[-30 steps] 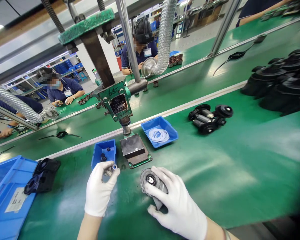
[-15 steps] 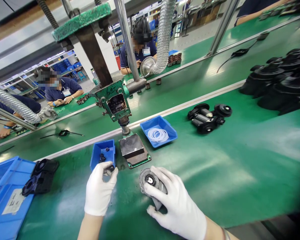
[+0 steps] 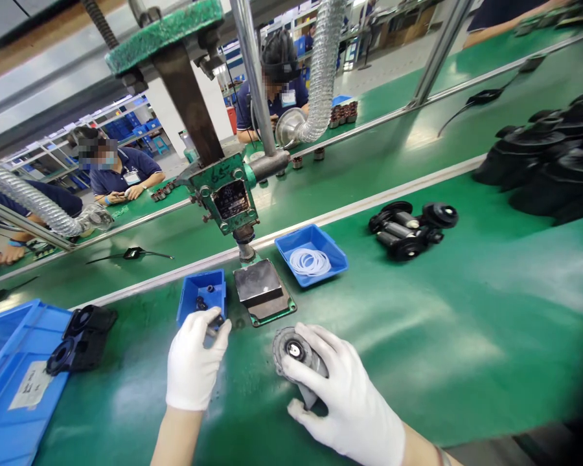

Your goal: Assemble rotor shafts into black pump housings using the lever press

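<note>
My left hand (image 3: 194,362), in a white glove, pinches a small black part (image 3: 216,322) between thumb and fingers. It is just in front of a small blue bin (image 3: 187,292) that holds a few black pieces. My right hand (image 3: 347,395), also gloved, is wrapped round a grey round part (image 3: 282,355) with a dark ring and a bright centre on top. Behind the hands stands a green press (image 3: 230,197) above a metal block (image 3: 258,282). Right of the block, a blue tray (image 3: 339,262) holds white rings (image 3: 309,262).
Black wheeled assemblies (image 3: 403,230) lie to the right, with large black housings (image 3: 554,155) beyond. At left are a big blue crate (image 3: 24,388) and black parts (image 3: 82,340). People work behind the metal rail (image 3: 369,199).
The camera view has shifted slightly. The small black part has tilted a little between my left fingers. My right hand keeps its hold on the grey part.
</note>
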The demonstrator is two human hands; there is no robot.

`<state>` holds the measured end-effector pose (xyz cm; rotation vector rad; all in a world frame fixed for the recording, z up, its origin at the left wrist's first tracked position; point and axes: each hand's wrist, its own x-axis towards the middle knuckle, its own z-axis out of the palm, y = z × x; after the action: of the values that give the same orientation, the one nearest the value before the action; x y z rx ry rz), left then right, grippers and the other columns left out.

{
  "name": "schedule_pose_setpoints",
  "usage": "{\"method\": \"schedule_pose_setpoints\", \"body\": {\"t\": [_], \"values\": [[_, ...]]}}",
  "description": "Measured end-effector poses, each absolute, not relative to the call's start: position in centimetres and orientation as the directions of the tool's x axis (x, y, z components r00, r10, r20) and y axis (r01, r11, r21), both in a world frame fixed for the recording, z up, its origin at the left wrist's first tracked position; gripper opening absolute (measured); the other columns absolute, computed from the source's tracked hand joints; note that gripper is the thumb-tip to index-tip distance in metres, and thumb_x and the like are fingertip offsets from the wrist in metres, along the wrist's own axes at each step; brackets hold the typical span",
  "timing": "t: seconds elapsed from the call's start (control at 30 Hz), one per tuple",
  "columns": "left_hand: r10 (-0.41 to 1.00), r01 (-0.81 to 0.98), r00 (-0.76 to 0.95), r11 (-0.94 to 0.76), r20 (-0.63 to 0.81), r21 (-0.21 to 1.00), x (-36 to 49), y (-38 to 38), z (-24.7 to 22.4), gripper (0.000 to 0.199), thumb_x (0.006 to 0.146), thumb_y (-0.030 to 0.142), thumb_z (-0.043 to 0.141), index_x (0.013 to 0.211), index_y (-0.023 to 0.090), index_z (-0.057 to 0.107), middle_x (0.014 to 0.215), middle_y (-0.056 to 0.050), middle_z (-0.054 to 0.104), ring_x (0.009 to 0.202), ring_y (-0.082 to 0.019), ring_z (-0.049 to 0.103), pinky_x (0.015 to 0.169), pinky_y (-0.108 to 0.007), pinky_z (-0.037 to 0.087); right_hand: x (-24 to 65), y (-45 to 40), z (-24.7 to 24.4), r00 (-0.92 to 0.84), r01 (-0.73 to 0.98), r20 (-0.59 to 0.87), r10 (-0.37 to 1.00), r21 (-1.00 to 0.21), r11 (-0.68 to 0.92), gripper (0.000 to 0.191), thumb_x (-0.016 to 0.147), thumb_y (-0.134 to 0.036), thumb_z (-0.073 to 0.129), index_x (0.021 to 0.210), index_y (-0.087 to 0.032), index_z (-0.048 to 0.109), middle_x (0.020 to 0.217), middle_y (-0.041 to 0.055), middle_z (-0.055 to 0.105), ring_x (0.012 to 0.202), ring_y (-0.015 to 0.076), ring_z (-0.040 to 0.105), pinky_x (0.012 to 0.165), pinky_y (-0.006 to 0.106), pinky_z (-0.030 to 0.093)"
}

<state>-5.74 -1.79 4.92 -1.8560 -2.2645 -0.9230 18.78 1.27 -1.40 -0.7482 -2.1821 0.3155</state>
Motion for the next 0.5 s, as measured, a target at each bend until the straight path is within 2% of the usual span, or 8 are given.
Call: {"method": "schedule_pose_setpoints", "body": {"t": [0.13, 0.23, 0.33, 0.5], "values": [[0.910, 0.887, -0.368, 0.283, 0.190, 0.364, -7.3, 0.6, 4.4, 0.026, 0.088, 0.023, 0.056, 0.113, 0.018, 0.064, 0.092, -0.004, 0.066, 0.075, -0.015, 0.062, 0.078, -0.030, 0.051, 18.8, 1.5, -1.7, -0.518, 0.417, 0.638, 0.569, -0.392, 0.820, 0.049, 0.070, -0.017, 0.066, 0.117, -0.026, 0.061, 0.139, 0.0162, 0.043, 0.120, 0.0397, 0.047, 0.085, 0.056, 0.046], [0.903, 0.863, -0.420, 0.365, 0.095, 0.349, -9.1, 2.5, 3.6, 0.028, 0.087, 0.018, 0.057, 0.114, 0.018, 0.063, 0.094, -0.004, 0.070, 0.081, -0.015, 0.065, 0.082, -0.027, 0.052, 18.8, 2.2, -2.4, -0.532, 0.404, 0.675, 0.511, -0.329, 0.854, 0.045, 0.073, -0.021, 0.066, 0.117, -0.025, 0.062, 0.137, 0.0177, 0.045, 0.116, 0.0400, 0.050, 0.080, 0.053, 0.049], [0.904, 0.856, -0.428, 0.404, 0.004, 0.324, -10.5, 3.8, 2.7, 0.026, 0.089, 0.022, 0.058, 0.114, 0.017, 0.063, 0.097, -0.005, 0.071, 0.087, -0.017, 0.067, 0.085, -0.031, 0.053, 18.6, 3.1, -3.2, -0.560, 0.369, 0.702, 0.440, -0.264, 0.891, 0.041, 0.073, -0.026, 0.069, 0.113, -0.025, 0.064, 0.133, 0.0189, 0.048, 0.110, 0.0404, 0.054, 0.075, 0.050, 0.052], [0.935, 0.894, -0.337, 0.355, -0.112, 0.273, -11.1, 4.7, 1.6, 0.024, 0.091, 0.035, 0.060, 0.106, 0.016, 0.064, 0.107, -0.007, 0.067, 0.096, -0.020, 0.065, 0.088, -0.043, 0.053, 18.3, 3.8, -3.7, -0.566, 0.342, 0.744, 0.355, -0.180, 0.922, 0.036, 0.075, -0.029, 0.068, 0.110, -0.023, 0.064, 0.125, 0.0211, 0.052, 0.104, 0.0409, 0.057, 0.071, 0.051, 0.053]]}}
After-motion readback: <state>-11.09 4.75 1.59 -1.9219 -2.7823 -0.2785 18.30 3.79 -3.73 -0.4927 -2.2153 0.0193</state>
